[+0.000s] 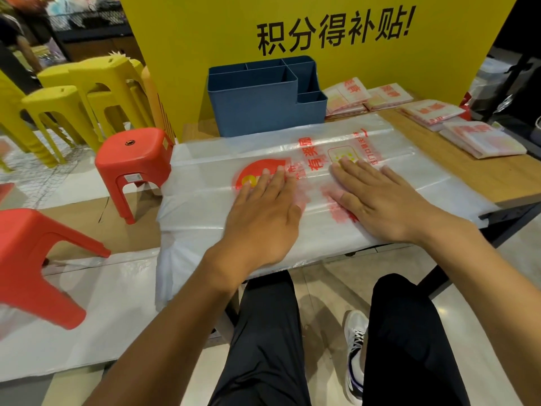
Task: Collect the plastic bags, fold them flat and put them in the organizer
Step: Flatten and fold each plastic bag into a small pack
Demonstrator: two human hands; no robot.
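Note:
A large clear plastic bag (210, 200) with red print lies spread across the wooden table (483, 174), its left end hanging over the edge. My left hand (263, 212) rests flat on it, palm down, fingers spread. My right hand (377, 200) lies flat beside it on the same bag, a short gap between the two. Behind the bag stands the blue organizer (257, 104), its several compartments holding nothing that I can see. Folded bags (345, 96) lie in small stacks to the organizer's right, with more (483, 139) near the table's right edge.
A yellow board (307, 24) with black characters stands behind the table. Red stools (134, 165) and stacked yellow stools (87, 92) crowd the floor at left. More clear plastic (87, 312) lies spread low on the left. My legs sit under the table's front edge.

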